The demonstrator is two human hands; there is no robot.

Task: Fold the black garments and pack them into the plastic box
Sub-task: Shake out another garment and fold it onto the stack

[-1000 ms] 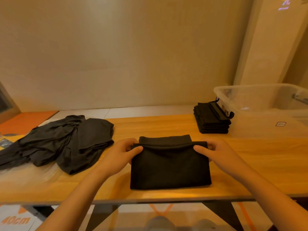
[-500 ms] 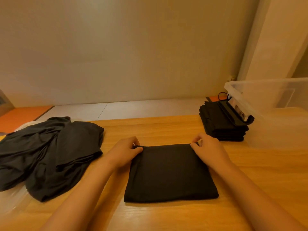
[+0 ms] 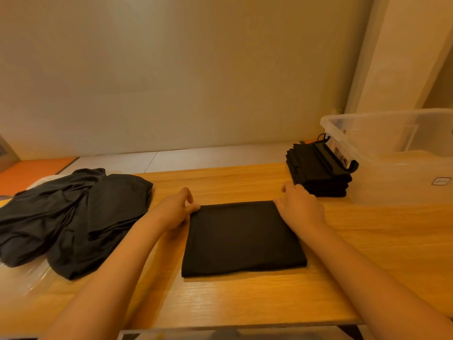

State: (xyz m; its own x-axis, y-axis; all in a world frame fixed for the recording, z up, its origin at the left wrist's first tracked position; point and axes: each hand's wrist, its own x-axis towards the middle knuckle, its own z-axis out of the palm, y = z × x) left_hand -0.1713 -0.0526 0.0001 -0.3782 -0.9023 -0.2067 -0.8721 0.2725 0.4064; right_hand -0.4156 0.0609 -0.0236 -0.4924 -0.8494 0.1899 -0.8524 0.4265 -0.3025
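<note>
- The folded garment (image 3: 242, 239) lies flat in the middle of the table (image 3: 245, 303). It is a neat, slightly tapering rectangle of matte black knit, smooth on top, with a thick rounded fold along its near edge.
- The left hand (image 3: 175, 212) is at the garment's far-left corner. Its thumb and forefinger are curled together and the grip is pinched on the edge of the cloth there.
- The right hand (image 3: 301, 207) covers the far-right corner with its knuckles up, fingers bent down onto the fabric and thumb raised. The fingertips are hidden, so I cannot tell whether this grip holds the cloth or only presses on it.
- A stack of folded garments (image 3: 316, 173), black and square-edged with layered folds showing at its side, stands at the far right of the table, touching the plastic box (image 3: 392, 168).
- The box is clear and rigid, with rounded corners and a thick rim. It has a black clip handle (image 3: 343, 165) on its left end and a small label (image 3: 441, 180) on its near wall. No garment shows inside it.
- A loose pile of garments (image 3: 73, 217), soft, creased and draped in long wrinkles, spreads over the left of the table, partly on glossy clear plastic film (image 3: 31, 278).
- The table top is pale wood with a fine straight grain and a light sheen.
</note>
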